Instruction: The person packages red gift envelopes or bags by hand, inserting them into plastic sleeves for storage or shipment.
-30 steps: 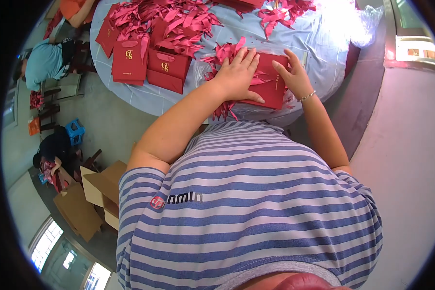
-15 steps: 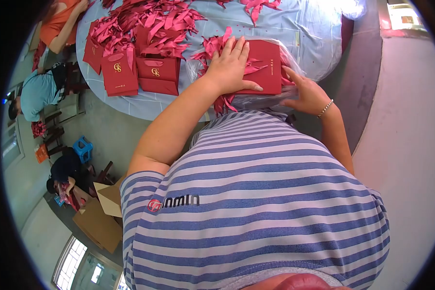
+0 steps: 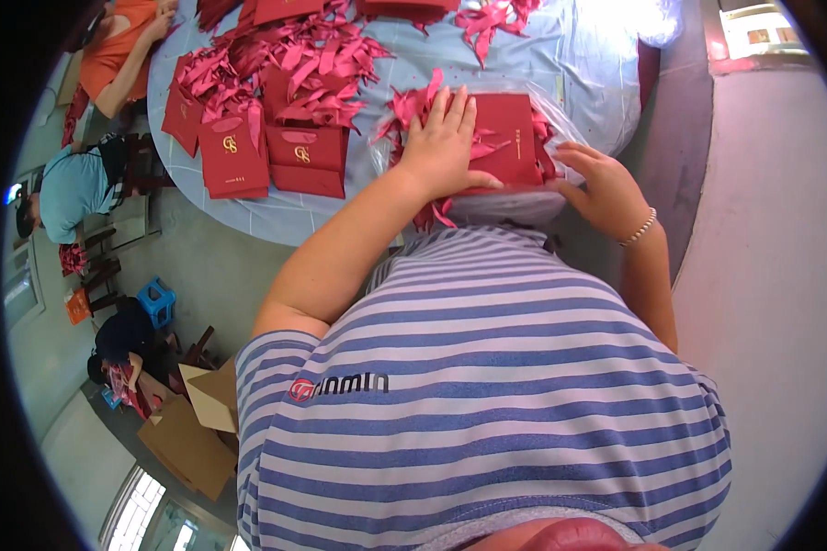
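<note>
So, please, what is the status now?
Left hand flat on red bags. Right hand open beside them. Clear plastic underneath, ribbons loose around left hand.

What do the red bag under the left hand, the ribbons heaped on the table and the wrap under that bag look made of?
Bag: likely stiff paper or card, fairly matte; flat panel, crisp edges.
Ribbons: probably satin-type fabric; soft sheen, limp curls.
Wrap: looks like thin, glossy plastic film; see-through, crinkled.
</note>
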Demonstrator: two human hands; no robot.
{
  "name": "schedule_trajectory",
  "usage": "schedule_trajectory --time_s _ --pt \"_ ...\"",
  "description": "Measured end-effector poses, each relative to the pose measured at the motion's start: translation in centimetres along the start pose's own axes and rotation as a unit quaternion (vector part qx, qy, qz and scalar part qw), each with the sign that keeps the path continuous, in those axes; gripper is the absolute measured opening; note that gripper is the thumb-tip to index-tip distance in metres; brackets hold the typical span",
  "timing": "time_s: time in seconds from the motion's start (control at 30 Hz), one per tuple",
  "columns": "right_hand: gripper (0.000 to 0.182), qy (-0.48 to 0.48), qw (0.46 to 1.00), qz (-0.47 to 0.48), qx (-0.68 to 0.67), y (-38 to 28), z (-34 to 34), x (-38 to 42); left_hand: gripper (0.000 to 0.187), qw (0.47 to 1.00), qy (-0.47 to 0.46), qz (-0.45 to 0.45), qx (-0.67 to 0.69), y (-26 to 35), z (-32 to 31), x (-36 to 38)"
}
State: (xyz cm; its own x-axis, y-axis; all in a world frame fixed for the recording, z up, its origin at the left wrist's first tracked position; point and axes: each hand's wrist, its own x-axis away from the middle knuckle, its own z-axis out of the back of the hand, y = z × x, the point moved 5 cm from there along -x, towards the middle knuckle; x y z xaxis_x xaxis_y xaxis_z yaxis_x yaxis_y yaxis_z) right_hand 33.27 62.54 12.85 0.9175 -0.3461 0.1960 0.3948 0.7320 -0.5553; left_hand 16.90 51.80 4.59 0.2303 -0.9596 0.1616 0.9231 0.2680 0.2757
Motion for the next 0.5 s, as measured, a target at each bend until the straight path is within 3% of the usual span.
schedule_trajectory --time_s 0.03,0.07,0.13,0.17,0.23,0.27,0.33,0.47,0.5 --pt "0.028 0.06 0.997 -0.05 -0.029 -0.1 0.4 -1.1 0.124 1.0 0.006 0.001 0.004 -0.1 0.0 0.0" --pt "0.04 0.078 0.997 -0.019 -0.012 -1.0 0.1 -2.1 0.123 1.0 -0.001 0.006 0.003 0.2 0.4 0.1" --pt "0.053 0.169 0.976 0.127 0.051 -1.8 -2.2 -4.2 0.124 1.0 0.0 0.013 -0.006 0.3 0.6 0.2" --pt "0.067 0.141 0.975 0.139 0.101 -1.5 -3.7 -4.9 0.123 1.0 0.0 0.015 -0.003 0.4 0.8 0.4" --pt "0.074 0.071 0.978 0.07 0.183 2.4 -8.2 -5.9 0.12 1.0 0.016 0.001 -0.011 0.6 0.8 0.6" --pt "0.077 0.092 0.986 0.092 0.106 3.9 -9.3 -5.6 0.119 0.999 0.024 0.005 -0.035 1.3 0.6 0.6" --pt "0.079 0.115 0.982 0.115 0.095 4.0 -9.2 -5.4 0.119 0.998 0.057 0.004 -0.028 1.8 0.7 1.0" --pt "0.082 0.017 0.986 0.047 0.162 1.4 -7.0 -5.8 0.12 0.998 0.064 0.0 0.008 0.9 0.8 1.3" --pt "0.068 0.046 0.98 0.068 0.182 0.0 -5.2 -5.7 0.12 0.998 0.066 0.006 0.01 0.8 0.9 1.2"
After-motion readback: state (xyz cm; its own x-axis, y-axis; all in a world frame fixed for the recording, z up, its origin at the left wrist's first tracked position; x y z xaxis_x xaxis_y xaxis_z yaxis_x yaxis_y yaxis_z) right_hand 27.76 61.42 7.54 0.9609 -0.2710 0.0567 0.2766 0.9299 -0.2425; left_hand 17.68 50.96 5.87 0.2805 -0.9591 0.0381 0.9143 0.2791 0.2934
